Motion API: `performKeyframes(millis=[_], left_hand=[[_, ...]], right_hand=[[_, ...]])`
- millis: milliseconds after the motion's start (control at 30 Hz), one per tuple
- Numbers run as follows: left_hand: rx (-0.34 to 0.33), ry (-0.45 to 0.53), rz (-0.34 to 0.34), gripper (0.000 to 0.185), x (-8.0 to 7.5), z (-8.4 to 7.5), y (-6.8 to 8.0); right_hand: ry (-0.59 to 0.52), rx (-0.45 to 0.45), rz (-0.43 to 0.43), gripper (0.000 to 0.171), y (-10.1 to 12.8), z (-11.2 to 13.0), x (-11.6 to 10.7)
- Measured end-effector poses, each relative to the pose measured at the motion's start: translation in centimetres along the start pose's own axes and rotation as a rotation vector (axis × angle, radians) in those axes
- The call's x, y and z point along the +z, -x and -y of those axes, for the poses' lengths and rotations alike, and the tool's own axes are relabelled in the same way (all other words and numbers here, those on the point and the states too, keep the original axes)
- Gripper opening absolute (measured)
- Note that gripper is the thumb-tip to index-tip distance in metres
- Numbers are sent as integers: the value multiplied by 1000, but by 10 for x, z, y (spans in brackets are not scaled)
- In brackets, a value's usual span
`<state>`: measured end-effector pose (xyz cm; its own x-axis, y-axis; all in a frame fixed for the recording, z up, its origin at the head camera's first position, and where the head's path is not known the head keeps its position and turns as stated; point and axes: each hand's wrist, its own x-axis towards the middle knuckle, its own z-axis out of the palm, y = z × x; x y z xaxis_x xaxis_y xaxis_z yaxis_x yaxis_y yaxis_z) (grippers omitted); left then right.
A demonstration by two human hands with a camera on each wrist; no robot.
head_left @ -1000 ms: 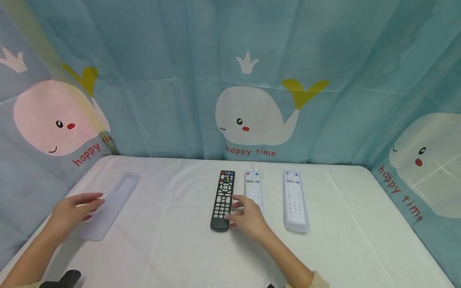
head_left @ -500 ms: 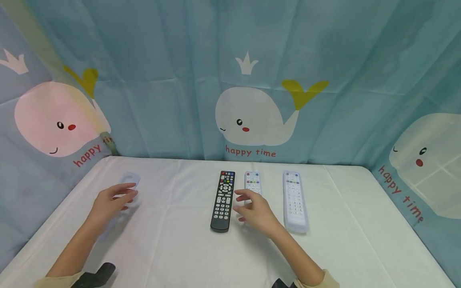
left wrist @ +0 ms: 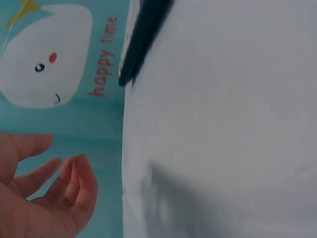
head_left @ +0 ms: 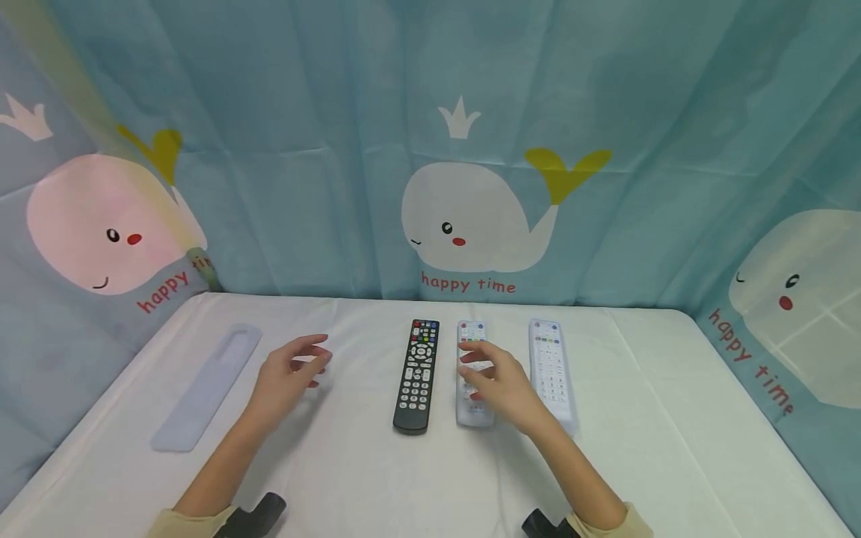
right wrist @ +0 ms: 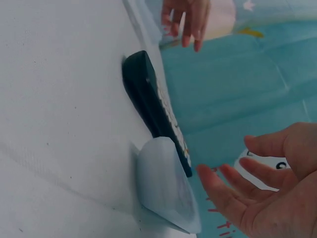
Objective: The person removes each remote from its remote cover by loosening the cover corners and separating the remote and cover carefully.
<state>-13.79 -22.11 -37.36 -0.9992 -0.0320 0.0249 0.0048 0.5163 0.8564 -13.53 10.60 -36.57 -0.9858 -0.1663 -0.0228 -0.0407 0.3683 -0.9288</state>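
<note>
Hovering over middle white remote (head_left: pixel 474 377) at frame centre: right hand (head_left: pixel 501 385), fingers loosely spread, gripping nothing. Floating left of black remote (head_left: pixel 417 373): left hand (head_left: pixel 291 377), relaxed, empty. Lying far left: empty silicone sleeve (head_left: pixel 205 385). Risking, judging by tight spacing: knocking black remote or sleeved remote (head_left: pixel 551 373) while reaching down between them.

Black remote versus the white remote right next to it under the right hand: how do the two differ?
The black remote is bare, with a dark body and white keys; the white remote sits in a translucent sleeve with pale keys. The black remote lies untouched, while the right hand hovers over the white remote and hides its middle. Both lie flat, side by side, pointing towards the curtain.
</note>
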Motion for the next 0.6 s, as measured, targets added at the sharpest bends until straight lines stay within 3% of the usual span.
performKeyframes(millis=[167,600], left_hand=[[13,43,4,43,22,-14,1],[-26,136,-6,42,71,-47,-2]], right_hand=[[23,3,-14,40,-1,-2,-8],[30,56,-48,42,-8,-7,-22]])
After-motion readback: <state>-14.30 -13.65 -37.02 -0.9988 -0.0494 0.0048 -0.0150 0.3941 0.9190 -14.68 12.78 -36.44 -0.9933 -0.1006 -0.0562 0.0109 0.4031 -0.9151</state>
